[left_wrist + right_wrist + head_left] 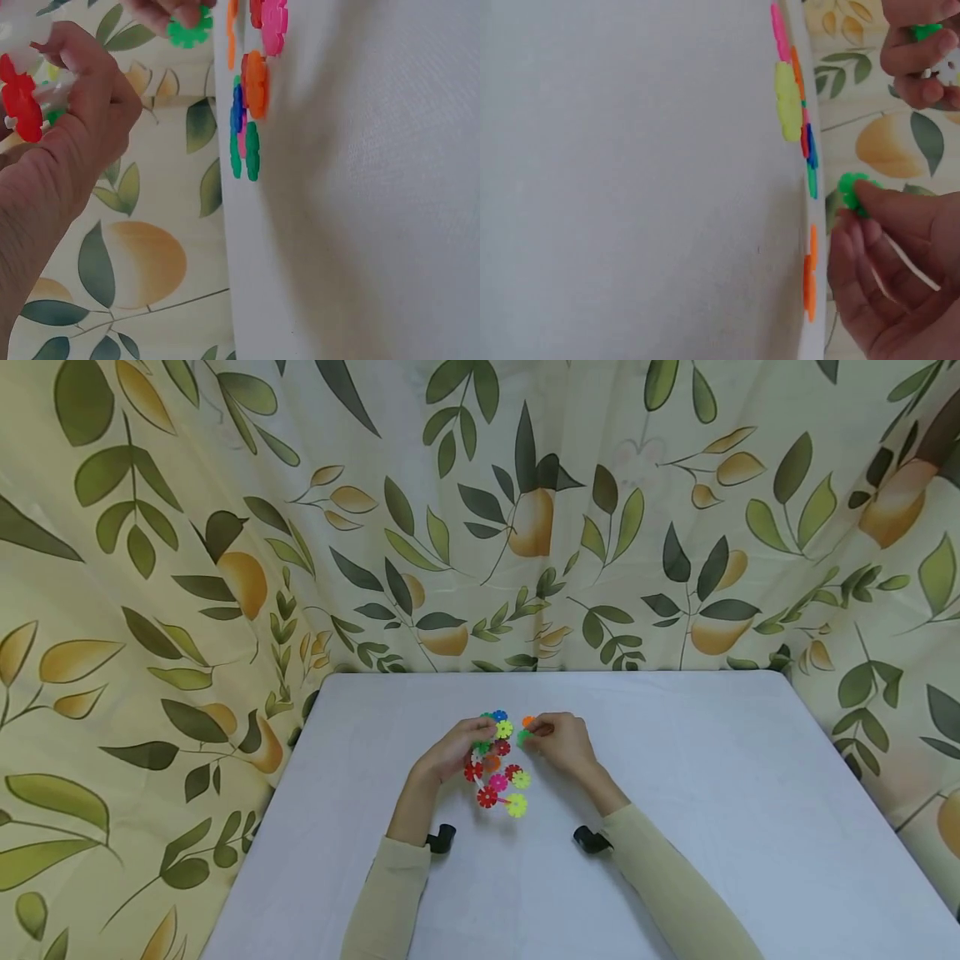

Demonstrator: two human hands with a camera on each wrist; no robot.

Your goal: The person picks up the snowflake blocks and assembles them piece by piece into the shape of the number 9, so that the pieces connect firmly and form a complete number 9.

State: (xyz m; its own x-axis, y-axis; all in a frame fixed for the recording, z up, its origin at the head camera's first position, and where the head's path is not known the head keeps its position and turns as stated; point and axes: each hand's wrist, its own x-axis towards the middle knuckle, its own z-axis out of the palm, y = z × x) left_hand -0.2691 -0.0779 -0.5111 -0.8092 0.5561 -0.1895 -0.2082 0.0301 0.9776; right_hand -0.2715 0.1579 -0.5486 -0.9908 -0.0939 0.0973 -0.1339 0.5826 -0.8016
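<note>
My left hand point(450, 752) grips a group of flower-shaped plastic discs; in the left wrist view a red disc point(22, 105) sticks out of it beside pale, translucent ones. Part of the group is hidden behind the fingers. To the right, at about the same height, my right hand point(564, 745) pinches a single green notched disc point(851, 191) between thumb and fingertips. A small gap separates the two hands. Below the left hand in the head view appear a red disc point(487, 797) and a yellow disc point(517, 805).
More discs lie on the white table point(675, 827): orange ones point(811, 262), a yellow one point(787, 101) and green ones point(253, 150) among them. A leaf-patterned curtain point(480, 527) hangs behind and along the sides. Black wrist-camera mounts point(592, 840) stick out near both sleeves.
</note>
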